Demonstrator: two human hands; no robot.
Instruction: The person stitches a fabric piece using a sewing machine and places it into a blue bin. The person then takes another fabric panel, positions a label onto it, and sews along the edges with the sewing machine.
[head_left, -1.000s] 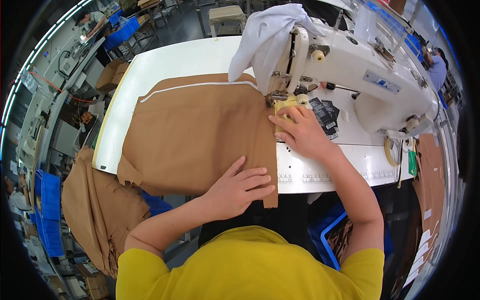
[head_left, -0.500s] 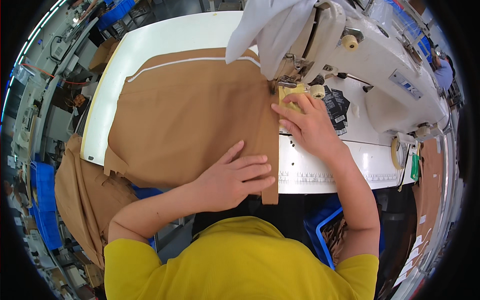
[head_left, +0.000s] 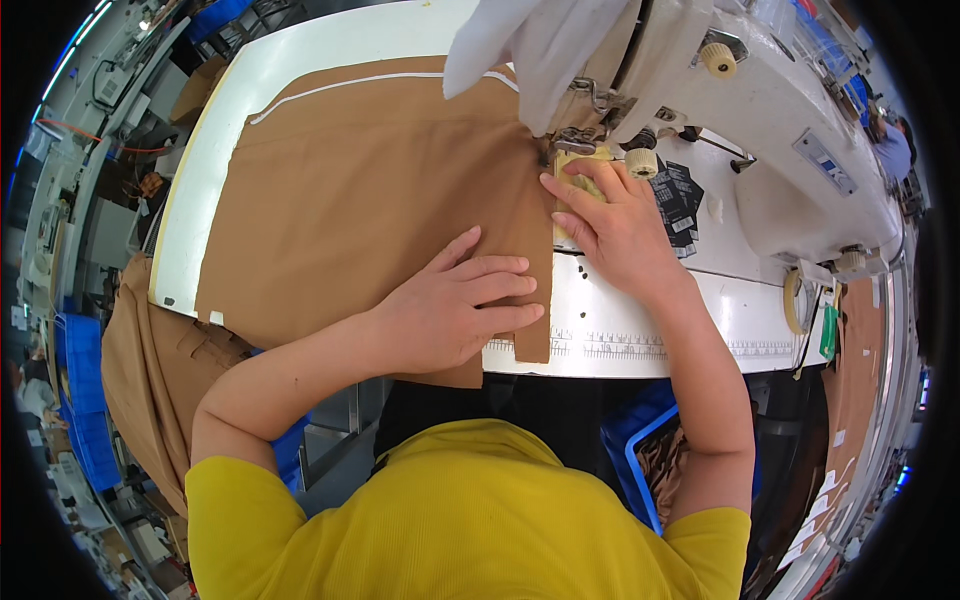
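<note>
A large brown fabric piece [head_left: 330, 200] lies across the white table, with a white cord [head_left: 350, 88] along its far edge. Its right edge runs under the needle area of a white sewing machine [head_left: 790, 110]. My left hand [head_left: 460, 305] rests flat on the cloth near its right strip, fingers spread. Beside the presser foot [head_left: 573, 142], my right hand [head_left: 620, 225] touches the fabric edge with bent fingers, the index fingertip on the cloth. A yellow piece [head_left: 585, 165] sits by the foot, partly behind that hand.
White cloth [head_left: 530, 50] hangs over the machine head. Black printed labels [head_left: 677, 205] lie on the table [head_left: 630, 345] to the right. A blue bin [head_left: 625, 450] with brown pieces stands below. More brown fabric [head_left: 150, 370] hangs at the left. A tape roll [head_left: 792, 303] is at the right.
The brown fabric has shifted away from me, toward the machine, and its near edge now shows differently below my left hand. My left hand has moved forward with it; the right stays beside the foot.
</note>
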